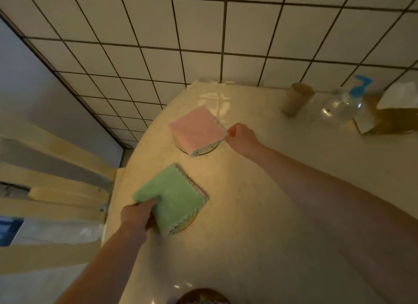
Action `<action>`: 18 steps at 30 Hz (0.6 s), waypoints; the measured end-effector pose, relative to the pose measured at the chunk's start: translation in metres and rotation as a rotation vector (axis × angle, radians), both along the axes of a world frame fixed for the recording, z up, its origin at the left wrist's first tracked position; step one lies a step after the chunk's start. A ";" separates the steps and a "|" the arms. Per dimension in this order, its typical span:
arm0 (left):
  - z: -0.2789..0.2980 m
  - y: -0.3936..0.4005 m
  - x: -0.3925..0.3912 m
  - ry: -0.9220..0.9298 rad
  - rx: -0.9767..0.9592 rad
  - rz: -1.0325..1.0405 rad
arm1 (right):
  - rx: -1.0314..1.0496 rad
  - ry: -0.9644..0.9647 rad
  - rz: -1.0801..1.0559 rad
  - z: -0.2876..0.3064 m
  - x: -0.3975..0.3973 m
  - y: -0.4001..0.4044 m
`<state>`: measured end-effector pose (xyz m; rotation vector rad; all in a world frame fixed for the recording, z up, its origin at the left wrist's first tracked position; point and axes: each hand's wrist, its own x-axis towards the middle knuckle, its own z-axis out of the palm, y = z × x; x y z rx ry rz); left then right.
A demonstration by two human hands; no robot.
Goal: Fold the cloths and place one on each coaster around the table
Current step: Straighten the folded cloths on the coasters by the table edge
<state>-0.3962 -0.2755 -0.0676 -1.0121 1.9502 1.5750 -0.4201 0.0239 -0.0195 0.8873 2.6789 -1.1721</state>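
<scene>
Folded pink fluffy square cloth (pixel 197 129) sits on a round coaster (pixel 209 149), mostly covering it. Nearer, the folded green fluffy cloth (pixel 174 198) overlaps its own yellowish coaster (pixel 186 224).

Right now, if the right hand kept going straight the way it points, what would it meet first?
The pink cloth: the right hand already pinches at its corner, so it would push across that cloth on its coaster.

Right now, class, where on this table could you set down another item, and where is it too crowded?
Bare tabletop lies right of the green cloth and under the right forearm, toward the near edge. A narrow strip separates the green from the pink cloth. The far right corner is crowded: cup, clear bottle, tissue box.
</scene>
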 end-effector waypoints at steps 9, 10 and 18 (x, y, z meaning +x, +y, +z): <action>-0.004 -0.003 0.004 0.124 -0.039 -0.159 | -0.043 -0.095 0.052 -0.022 -0.077 0.000; -0.005 -0.004 0.005 0.130 -0.029 -0.172 | -0.021 -0.114 0.064 -0.024 -0.079 -0.001; -0.002 -0.009 0.008 0.116 0.189 -0.058 | 0.011 -0.158 0.090 -0.025 -0.092 -0.008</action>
